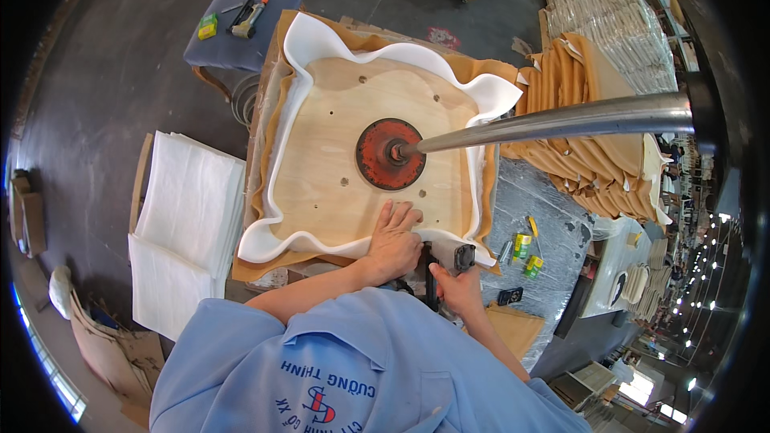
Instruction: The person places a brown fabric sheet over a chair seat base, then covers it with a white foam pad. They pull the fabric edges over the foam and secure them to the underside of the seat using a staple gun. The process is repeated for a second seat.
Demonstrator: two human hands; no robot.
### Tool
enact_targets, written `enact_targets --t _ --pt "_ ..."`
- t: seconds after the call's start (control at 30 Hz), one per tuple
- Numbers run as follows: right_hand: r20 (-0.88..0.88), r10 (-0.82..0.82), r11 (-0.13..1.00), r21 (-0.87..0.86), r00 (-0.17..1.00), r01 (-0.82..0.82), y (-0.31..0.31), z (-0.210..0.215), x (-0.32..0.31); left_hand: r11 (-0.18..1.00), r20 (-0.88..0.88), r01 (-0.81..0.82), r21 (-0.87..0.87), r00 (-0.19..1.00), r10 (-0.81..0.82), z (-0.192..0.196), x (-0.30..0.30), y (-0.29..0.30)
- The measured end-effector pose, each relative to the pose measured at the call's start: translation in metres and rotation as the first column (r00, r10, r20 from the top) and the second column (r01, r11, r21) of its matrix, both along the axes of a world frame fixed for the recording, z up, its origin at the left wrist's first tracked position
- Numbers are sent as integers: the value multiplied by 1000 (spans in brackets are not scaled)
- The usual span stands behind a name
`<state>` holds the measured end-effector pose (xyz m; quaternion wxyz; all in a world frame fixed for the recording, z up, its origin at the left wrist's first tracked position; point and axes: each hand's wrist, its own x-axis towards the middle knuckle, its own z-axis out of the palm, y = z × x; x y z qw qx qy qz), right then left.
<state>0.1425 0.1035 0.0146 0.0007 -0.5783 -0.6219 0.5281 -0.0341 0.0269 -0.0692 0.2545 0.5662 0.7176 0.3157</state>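
In front of me a square plywood panel (321, 144) lies on white foam padding (309, 40) and tan cover material (273, 156), whose wavy edges stand up around it. A red round plate (373, 152) on a metal bar presses on the panel's middle. My left hand (393, 236) lies over the near edge, fingers stretched and apart on the wood; the padding under its palm is hidden. Just right of it, my right hand (459, 289) grips a staple gun (454, 255), with its nose close to the panel's near edge.
A wrapped table at right holds green-and-yellow boxes (523, 245) and a dark phone-like object (510, 297). Tan covers (573, 144) are piled behind it. White sheets (180, 216) are stacked at left. A blue padded stool (265, 40) bears tools. The metal bar (553, 122) crosses from the right.
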Motion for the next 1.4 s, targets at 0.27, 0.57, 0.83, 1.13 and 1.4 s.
enact_targets --t 0.27,0.57,0.83,1.13,1.4 --pt "38 32 999 39 999 -34 2 -8 3 1000 -59 -25 1 998 25 -1 9 2" --pt "79 -16 1000 26 997 14 7 4 -7 974 5 223 -40 975 -223 63 -43 -110" --pt "77 -19 1000 26 997 17 9 2 -6 958 -248 276 -78 925 -287 29 -95 -121" --pt "80 -75 997 -3 994 75 5 8 -9 915 -66 397 -75 914 -401 8 -126 -103" --pt "-255 -229 969 -156 940 193 -92 25 -35 989 -11 127 73 992 -127 -9 -115 -108"
